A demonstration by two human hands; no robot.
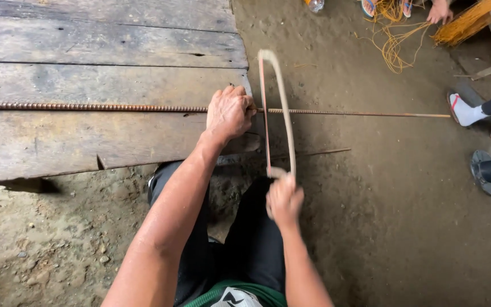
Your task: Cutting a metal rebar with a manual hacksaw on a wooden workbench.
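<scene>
The left hand (229, 112) presses a long ribbed metal rod (86, 106) down on the wooden worktop (103, 51). The right hand (284, 200) is closed around the handle of a bow saw (277, 108), whose blade crosses the rod just past the worktop's edge. Yellow cords (393, 40) and someone's white-socked feet (467, 112) lie beyond.

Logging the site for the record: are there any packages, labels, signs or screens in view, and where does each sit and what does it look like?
Clear plastic bottle: top edge, on the dirt floor, mostly cut off; whether it bears a label cannot be told.
White patch with dark marks: bottom edge, on the person's green garment, roughly angular.
No signs or screens in view.
</scene>
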